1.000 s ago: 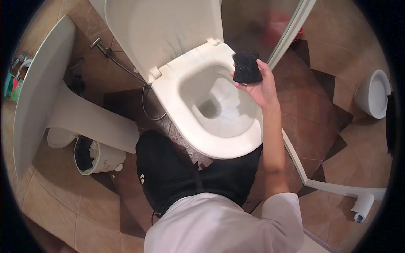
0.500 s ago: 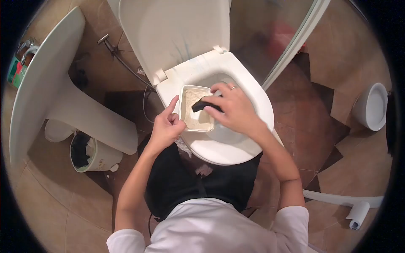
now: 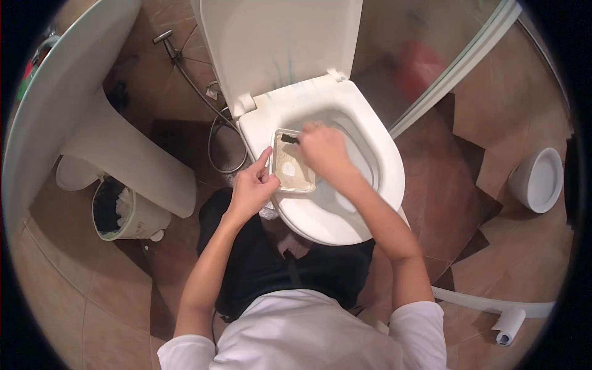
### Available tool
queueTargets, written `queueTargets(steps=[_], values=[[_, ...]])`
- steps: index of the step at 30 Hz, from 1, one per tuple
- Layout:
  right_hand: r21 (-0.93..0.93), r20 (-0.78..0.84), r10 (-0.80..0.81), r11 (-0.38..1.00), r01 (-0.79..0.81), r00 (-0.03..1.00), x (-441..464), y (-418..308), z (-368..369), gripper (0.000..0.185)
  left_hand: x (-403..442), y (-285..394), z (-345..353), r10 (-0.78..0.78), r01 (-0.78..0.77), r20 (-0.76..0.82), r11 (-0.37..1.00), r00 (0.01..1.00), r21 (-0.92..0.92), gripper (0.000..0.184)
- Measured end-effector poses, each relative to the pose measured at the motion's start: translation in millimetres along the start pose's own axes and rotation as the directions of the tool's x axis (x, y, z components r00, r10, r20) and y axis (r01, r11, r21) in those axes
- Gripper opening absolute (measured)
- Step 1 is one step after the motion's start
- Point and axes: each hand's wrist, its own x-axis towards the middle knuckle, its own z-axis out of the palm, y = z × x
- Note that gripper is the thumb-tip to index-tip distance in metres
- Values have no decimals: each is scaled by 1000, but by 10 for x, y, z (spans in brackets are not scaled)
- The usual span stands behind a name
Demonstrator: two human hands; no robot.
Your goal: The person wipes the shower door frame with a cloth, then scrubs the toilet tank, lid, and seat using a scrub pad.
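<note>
Over the left part of the white toilet seat (image 3: 262,117) is a small rectangular plastic tub (image 3: 300,180), coated inside with pale residue. My left hand (image 3: 251,190) grips its left side, thumb by the near corner and index finger stretched along the wall. Inside the tub's far end, my right hand (image 3: 325,147) holds a small black object (image 3: 288,139), perhaps a sponge or scrubber. That hand is slightly blurred and hides part of the black object. Below the tub, the toilet bowl (image 3: 364,163) is open, with the lid (image 3: 280,43) raised behind it.
A pedestal sink (image 3: 129,148) stands at the left, with a waste bin (image 3: 145,222) below it. A hand sprayer (image 3: 165,40) hangs on the wall. A glass partition's frame (image 3: 459,68) runs along the right. Farther right are a white bowl-like container (image 3: 539,180) and a paper roll (image 3: 509,325).
My right hand has moved the black object from the tub's middle to its far end, uncovering a pale patch on the bottom. My left hand keeps its grip. The view has shifted slightly.
</note>
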Motion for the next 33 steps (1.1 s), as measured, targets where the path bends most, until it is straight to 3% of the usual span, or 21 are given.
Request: queueTargets(steps=[2,3,4,6,7,10,12,14,15,17,19,20,22,24,25,26,28,29,32,33], values=[[-59,171,8,998,2,985,-61,-190,215,14,19,1,-2,19,-19,2,997,1000,80,60],[75,233,-13,997,-5,972,-106,-205,368,15,30,23,0,20,-20,2,997,1000,79,60],[75,235,-13,997,-5,972,-71,-186,348,15,29,60,6,10,-10,0,996,1000,84,60],[288,470,168,899,-331,867,43,-57,256,21,18,74,6,-6,6,-4,996,1000,88,60],[471,482,70,820,-325,873,84,91,211,28,14,70,4,-3,3,-2,996,1000,87,60],[704,413,267,513,-491,871,150,304,-221,31,16,32,-69,23,-21,-23,996,999,85,62],[823,233,419,396,-407,877,263,543,-259,27,-20,-9,-156,44,-39,-49,996,998,85,62],[715,-154,482,657,-239,863,433,728,-141,26,-67,-47,-229,-15,14,-63,1000,998,-8,63],[714,-156,483,658,-240,862,539,852,70,26,-81,-68,-248,-22,18,-73,999,997,-51,62],[510,-352,336,852,-121,874,674,1083,655,27,-92,-89,-247,-4,-2,-94,998,996,-67,61],[752,68,263,621,-223,962,705,822,1045,36,-97,-110,-220,14,-25,-113,995,993,-94,60],[415,-224,-37,900,130,974,680,634,1170,35,-103,-121,-213,51,-63,-141,995,989,-78,59],[354,-288,-96,914,199,953,678,1095,1324,35,-95,-178,-206,89,-100,-162,993,983,-66,58],[490,-286,300,862,-130,910,703,1578,1131,35,-117,-238,-201,48,-69,-184,991,982,-111,57],[349,-231,367,896,-275,901,777,1637,1095,35,-120,-249,-200,63,-86,-197,990,978,-111,54],[352,-227,373,893,-281,900,810,1523,1184,35,-123,-261,-210,58,-80,-192,991,980,-109,54],[419,-311,121,908,21,943,903,1038,1512,34,-118,-288,-194,137,-149,-227,988,964,-37,54],[442,-219,-40,886,136,975,892,559,1178,36,-108,-284,-179,130,-144,-227,989,965,-43,54],[552,-280,-9,817,168,960,831,1070,1245,32,-100,-275,-226,140,-154,-204,987,969,-51,54],[488,-304,127,872,39,944,765,1394,1219,32,-104,-278,-228,164,-175,-202,984,966,-35,53]])
